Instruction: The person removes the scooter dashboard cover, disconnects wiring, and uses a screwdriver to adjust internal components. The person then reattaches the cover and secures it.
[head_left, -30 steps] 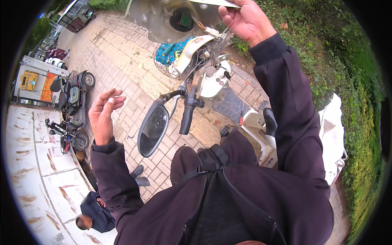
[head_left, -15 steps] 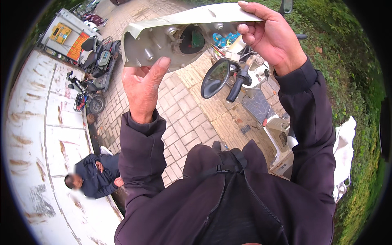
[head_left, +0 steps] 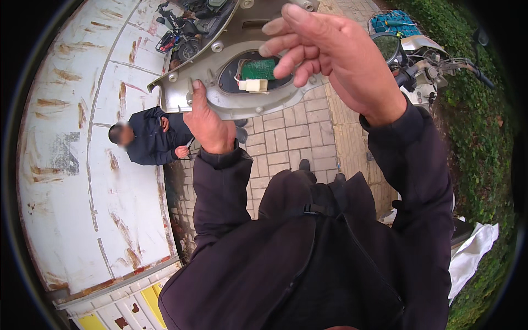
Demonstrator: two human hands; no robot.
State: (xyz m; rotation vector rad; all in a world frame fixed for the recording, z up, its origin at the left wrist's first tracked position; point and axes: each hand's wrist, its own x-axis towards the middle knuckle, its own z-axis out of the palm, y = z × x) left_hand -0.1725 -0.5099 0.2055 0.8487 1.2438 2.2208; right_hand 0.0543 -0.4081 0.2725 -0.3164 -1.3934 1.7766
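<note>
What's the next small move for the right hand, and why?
Probably bring the right hand onto the pale panel to steady it: that hand looks open near the green circuit board, while only the left hand appears to support the panel, thumb on its inner face.

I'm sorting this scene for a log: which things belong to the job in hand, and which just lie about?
Job:
pale panel, in left hand
green circuit board
white connector
partly stripped scooter, probably

Just about:
white sheet, lower right
parked bike, upper left
</note>
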